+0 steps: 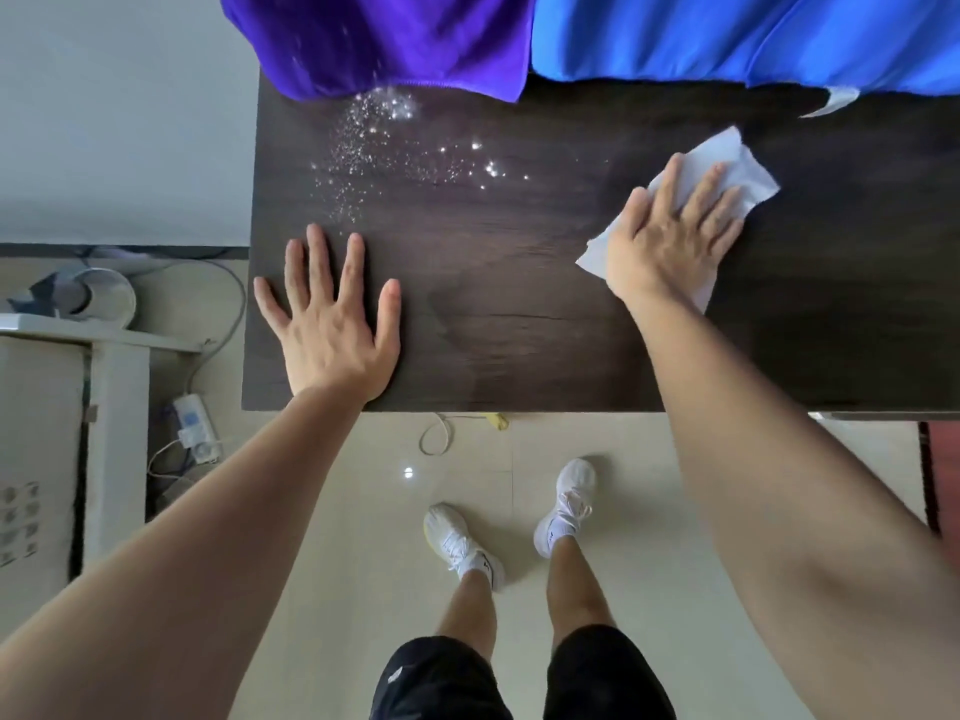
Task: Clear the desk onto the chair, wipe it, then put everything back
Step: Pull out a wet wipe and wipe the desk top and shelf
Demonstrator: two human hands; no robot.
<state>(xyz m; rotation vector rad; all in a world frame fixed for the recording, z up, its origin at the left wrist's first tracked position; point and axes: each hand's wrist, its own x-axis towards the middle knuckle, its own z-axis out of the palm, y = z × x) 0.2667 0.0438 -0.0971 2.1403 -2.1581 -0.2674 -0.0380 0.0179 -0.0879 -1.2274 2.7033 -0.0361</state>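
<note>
Here the right grip (675, 236) lay flat, fingers straight, pressing a white tissue (730, 155) onto the dark surface (519, 314), right of its middle; the left grip (332, 314) rested wide and flat near the front left corner, just beside glinting specks (384, 142)

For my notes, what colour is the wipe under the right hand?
The wipe is white, head view.
</note>
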